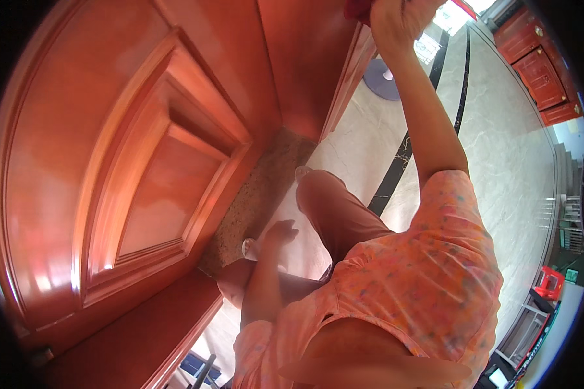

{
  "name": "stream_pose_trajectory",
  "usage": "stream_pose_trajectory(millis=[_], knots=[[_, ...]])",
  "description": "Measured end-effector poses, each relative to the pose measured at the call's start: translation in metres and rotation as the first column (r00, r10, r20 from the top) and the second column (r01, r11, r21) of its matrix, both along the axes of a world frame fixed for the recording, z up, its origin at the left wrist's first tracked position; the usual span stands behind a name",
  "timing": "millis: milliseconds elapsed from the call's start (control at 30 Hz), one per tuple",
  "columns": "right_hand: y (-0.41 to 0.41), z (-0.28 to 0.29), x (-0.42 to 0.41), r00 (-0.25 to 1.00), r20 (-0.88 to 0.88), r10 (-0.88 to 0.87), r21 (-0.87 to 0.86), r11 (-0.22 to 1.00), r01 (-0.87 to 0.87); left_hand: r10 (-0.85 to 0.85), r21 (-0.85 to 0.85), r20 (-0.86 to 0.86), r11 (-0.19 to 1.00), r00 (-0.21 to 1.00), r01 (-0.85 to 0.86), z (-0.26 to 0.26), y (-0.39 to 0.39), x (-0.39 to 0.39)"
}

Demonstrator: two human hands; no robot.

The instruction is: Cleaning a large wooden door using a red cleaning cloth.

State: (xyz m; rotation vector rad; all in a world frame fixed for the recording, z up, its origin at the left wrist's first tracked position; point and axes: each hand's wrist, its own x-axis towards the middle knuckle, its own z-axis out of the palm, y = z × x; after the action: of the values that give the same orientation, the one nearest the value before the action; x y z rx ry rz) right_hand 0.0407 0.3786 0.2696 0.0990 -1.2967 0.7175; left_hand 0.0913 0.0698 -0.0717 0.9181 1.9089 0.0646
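Note:
My right hand point(401, 19) is raised at the top edge, against the wooden door frame, with a dark red cloth point(357, 10) in its grip; the cloth is partly cut off by the picture's edge. Lower down, my left hand point(283, 232) hangs in front of my knees, its fingers loosely bent and nothing in them. A glossy reddish-brown wooden door point(160, 194) with a raised panel fills the left side. Its wooden frame point(301, 63) stands beside it, and a brown speckled stone threshold point(253, 199) lies below.
A round blue-grey base point(382, 80) stands on the marble-look tiled floor point(506, 160) beyond the frame. Dark stone strips cross the floor. Red wooden cabinets point(540, 73) are at the upper right. A red plastic stool point(550, 283) and a metal-framed item stand at the lower right.

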Motion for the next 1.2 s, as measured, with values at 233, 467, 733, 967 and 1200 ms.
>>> stream_pose_trajectory(millis=[233, 467, 733, 967, 1200], knots=[[0.038, -0.05, -0.029, 0.76, 0.153, -0.632, 0.268, 0.767, 0.583, -0.021, 0.07, -0.016, 0.997, 1.0, 0.023, -0.015, -0.007, 0.002], [0.038, -0.168, -0.03, 0.758, 0.191, -0.624, 0.133, 0.781, 0.61, 0.023, 0.041, -0.017, 0.999, 1.0, -0.022, -0.026, -0.018, 0.004], [0.013, -0.291, -0.008, 0.741, 0.537, -0.403, 0.036, 0.889, 0.457, 0.157, 0.258, 0.019, 0.953, 0.987, -0.157, -0.035, -0.018, -0.022], [0.059, -0.199, -0.017, 0.865, 0.268, -0.424, 0.015, 0.9, 0.436, 0.186, -0.185, 0.05, 0.967, 0.981, -0.174, 0.044, 0.075, -0.037], [0.093, -0.018, -0.016, 0.668, 0.317, -0.673, 0.297, 0.74, 0.604, -0.04, 0.064, -0.067, 0.997, 0.997, 0.045, 0.063, 0.102, -0.049]])
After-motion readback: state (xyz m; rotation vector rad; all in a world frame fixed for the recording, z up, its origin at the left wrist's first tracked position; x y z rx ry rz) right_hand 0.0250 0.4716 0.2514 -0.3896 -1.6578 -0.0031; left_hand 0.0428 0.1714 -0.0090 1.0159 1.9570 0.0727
